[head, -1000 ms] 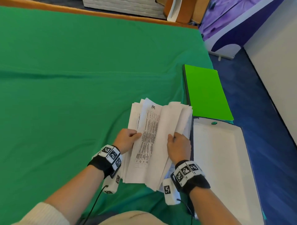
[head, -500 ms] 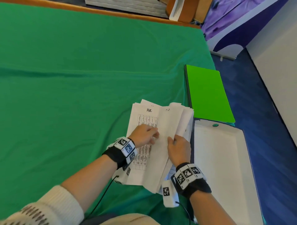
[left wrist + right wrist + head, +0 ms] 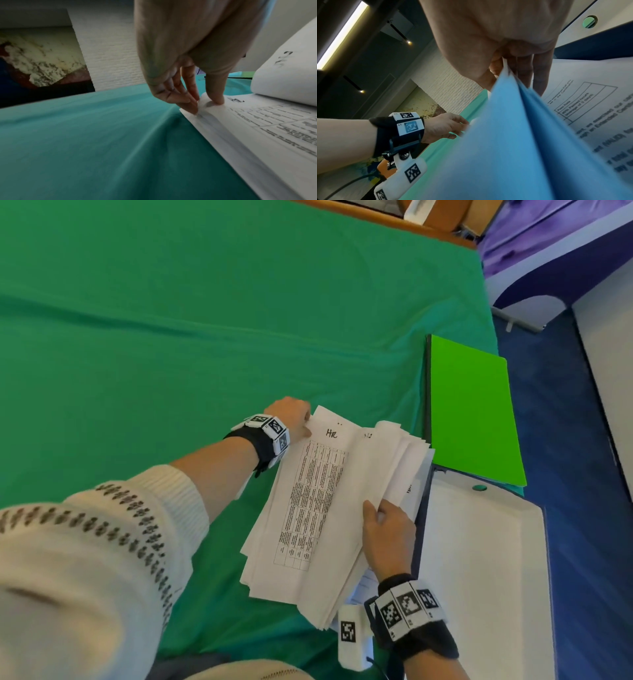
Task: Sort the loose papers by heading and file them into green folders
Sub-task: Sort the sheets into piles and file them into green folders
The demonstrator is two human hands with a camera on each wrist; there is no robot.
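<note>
A thick stack of white papers lies on the green cloth; its top sheet shows a table and a handwritten heading. My left hand pinches the far left corner of the top sheets between thumb and fingers. My right hand grips a bundle of turned-back sheets at the stack's right side, lifting them into a fold. A bright green folder lies closed to the right of the papers.
A white open binder or tray with a green button lies at the table's right edge, beside my right hand. Green cloth covers the wide table to the left and beyond. Blue floor lies to the right.
My left hand has moved from the stack's near middle up to its far left corner. The right hand keeps its hold on the folded-back sheets.
</note>
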